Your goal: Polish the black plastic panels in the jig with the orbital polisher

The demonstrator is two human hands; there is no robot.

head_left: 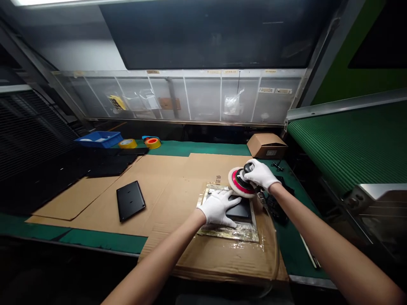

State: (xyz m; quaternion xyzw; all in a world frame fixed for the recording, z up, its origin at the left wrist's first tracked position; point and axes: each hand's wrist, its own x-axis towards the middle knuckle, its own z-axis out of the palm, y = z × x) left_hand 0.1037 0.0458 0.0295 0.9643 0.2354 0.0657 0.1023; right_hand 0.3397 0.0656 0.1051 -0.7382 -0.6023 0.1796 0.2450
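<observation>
My left hand (218, 207), in a white glove, lies flat on a black rectangular panel (241, 209), pressing it down. The panel rests on a wet, shiny metal sheet (227, 231) on layered cardboard (178, 203). My right hand (259, 174), also gloved, grips the black knob of an orbital polisher (240, 182) with a white and pink pad. The pad sits at the panel's far edge and hides part of it. Another black panel (130, 200) lies on the cardboard to the left.
A stack of dark panels (111, 167) lies at the left. Behind it are a blue tray (99, 139) and two tape rolls (136, 143). A cardboard box (267, 146) stands at the back right. A green conveyor belt (349, 144) runs along the right.
</observation>
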